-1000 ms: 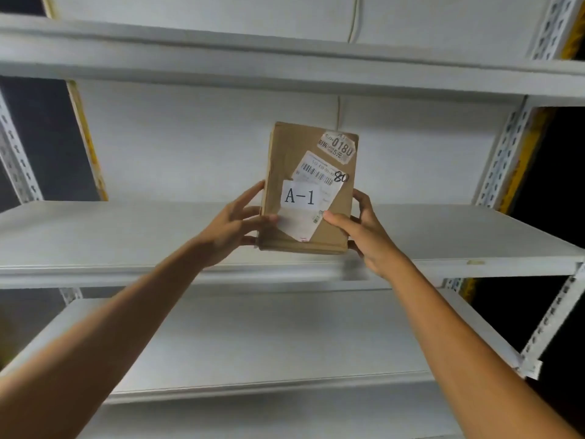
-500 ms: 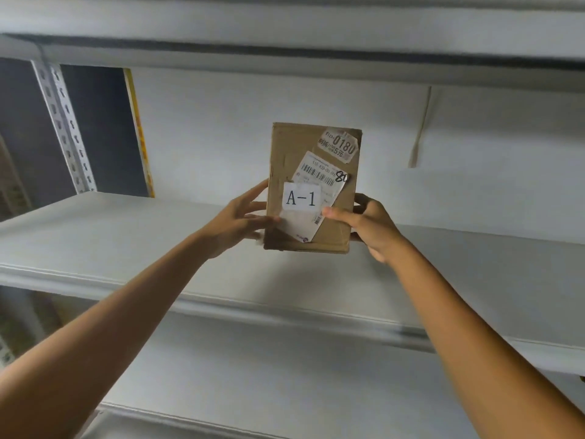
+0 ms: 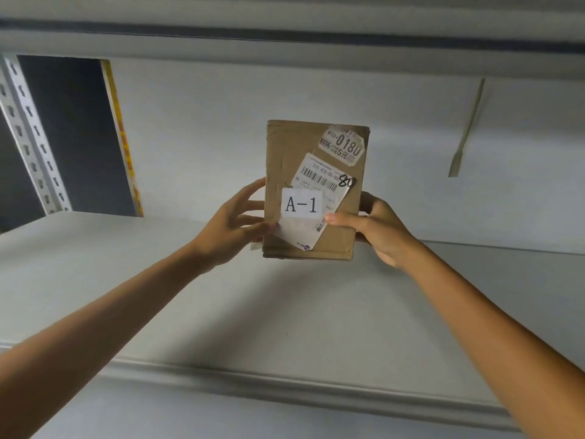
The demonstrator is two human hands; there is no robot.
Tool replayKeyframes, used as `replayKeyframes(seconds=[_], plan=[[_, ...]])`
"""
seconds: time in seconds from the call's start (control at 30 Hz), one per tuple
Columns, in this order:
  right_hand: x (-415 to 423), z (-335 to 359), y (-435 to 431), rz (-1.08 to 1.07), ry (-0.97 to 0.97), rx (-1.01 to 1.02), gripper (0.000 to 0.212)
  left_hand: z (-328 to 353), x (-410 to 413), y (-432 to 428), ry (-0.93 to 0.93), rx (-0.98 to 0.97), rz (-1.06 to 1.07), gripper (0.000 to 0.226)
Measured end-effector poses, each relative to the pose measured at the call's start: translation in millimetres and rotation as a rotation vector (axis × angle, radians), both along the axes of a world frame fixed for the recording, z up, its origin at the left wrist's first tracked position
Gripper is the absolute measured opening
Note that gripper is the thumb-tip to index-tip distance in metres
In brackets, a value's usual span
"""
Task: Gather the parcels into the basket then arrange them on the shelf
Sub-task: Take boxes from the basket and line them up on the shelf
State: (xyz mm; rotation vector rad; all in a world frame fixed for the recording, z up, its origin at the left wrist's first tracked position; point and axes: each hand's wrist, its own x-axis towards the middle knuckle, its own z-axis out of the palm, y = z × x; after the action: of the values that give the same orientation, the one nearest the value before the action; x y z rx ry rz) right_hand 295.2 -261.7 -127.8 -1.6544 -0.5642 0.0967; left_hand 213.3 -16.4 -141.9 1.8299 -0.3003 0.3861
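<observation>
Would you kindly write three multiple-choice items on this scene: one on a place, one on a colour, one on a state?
1. Where is the parcel? A in a basket; B upright at the shelf; C on the floor.
2. The A-1 label is: A white; B red; C green.
3. The parcel is held by: A no hand; B one hand; C both hands.
Key: B, it stands upright over the shelf; A, black letters on white; C, the left hand and right hand grip its sides.

Tape strip (image 3: 465,131) hanging on white back panel (image 3: 205,137), yellow edging (image 3: 122,137), dark gap (image 3: 72,131)
</observation>
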Motion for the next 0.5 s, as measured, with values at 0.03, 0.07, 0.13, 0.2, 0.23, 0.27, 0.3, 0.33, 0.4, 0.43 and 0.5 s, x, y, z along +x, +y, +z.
replayKeyframes(seconds=[0.03,0.07,0.13,0.2,0.23,0.27,0.3,0.33,0.4,0.43,0.5], plan=[[6,0,5,0.001,0.011,0.002,0.05,-1,7,5,0.004,-0.005,-0.009,0.068],[11,-1,10,-0.005,0.025,0.01,0.05,-1,14,9,0.01,-0.011,-0.018,0.069],[22,-3,21,-0.021,0.045,0.03,0.052,-2,28,18,0.022,-0.012,-0.024,0.071],[34,-6,31,-0.029,0.061,0.044,0.054,-4,43,26,0.032,-0.016,-0.028,0.072],[39,-8,36,-0.025,0.067,0.052,0.055,-6,50,29,0.035,-0.019,-0.028,0.072],[44,-10,41,-0.019,0.071,0.057,0.055,-7,56,32,0.044,-0.02,-0.023,0.071],[49,-11,45,-0.016,0.072,0.06,0.054,-9,63,34,0.054,-0.018,-0.019,0.071],[54,-14,49,-0.015,0.073,0.061,0.053,-11,68,37,0.063,-0.013,-0.015,0.07],[62,-21,57,-0.022,0.072,0.055,0.052,-12,77,41,0.07,-0.006,-0.002,0.071],[66,-25,60,-0.027,0.068,0.046,0.054,-13,80,43,0.069,0.001,0.011,0.071],[73,-33,66,-0.036,0.058,0.028,0.061,-14,83,46,0.062,0.023,0.03,0.07]])
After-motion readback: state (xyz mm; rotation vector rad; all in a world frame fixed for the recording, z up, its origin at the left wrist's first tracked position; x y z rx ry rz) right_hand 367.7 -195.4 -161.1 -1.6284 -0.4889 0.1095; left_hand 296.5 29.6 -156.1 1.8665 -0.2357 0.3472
